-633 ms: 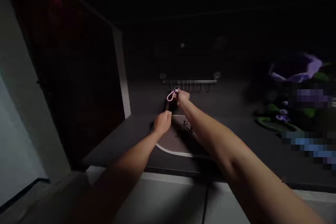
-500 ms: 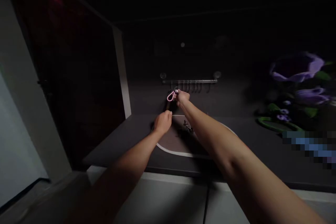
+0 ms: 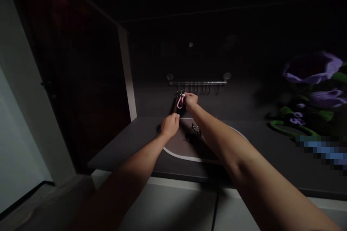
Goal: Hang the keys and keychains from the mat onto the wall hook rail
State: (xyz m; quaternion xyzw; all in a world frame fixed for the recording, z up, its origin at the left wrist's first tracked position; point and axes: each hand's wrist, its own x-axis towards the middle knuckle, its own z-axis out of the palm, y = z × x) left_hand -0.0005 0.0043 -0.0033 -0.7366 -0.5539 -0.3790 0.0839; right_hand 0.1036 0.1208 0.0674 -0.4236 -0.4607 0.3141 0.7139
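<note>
My right hand is closed in a pinch on a keyring with a pink loop strap, just under the hooks of a clear rail on the dark wall. The metal ring shows above the strap, close to the leftmost hooks. Lower and to the left, my left hand is closed in front of the wall. A thin brownish strip runs upward from above its thumb; what the fingers hold is hidden. Below my right wrist, a bunch of keys lies on a brown mat with a white rim.
The mat rests on a dark shelf above white cabinet fronts. Purple artificial flowers stand at the right, beside a green looped piece and a blurred blue patch. A dark door is at the left.
The pink strap has swung from pointing left to hanging almost straight down beneath its ring. My hands stay nearly in place, and the view has shifted slightly.
</note>
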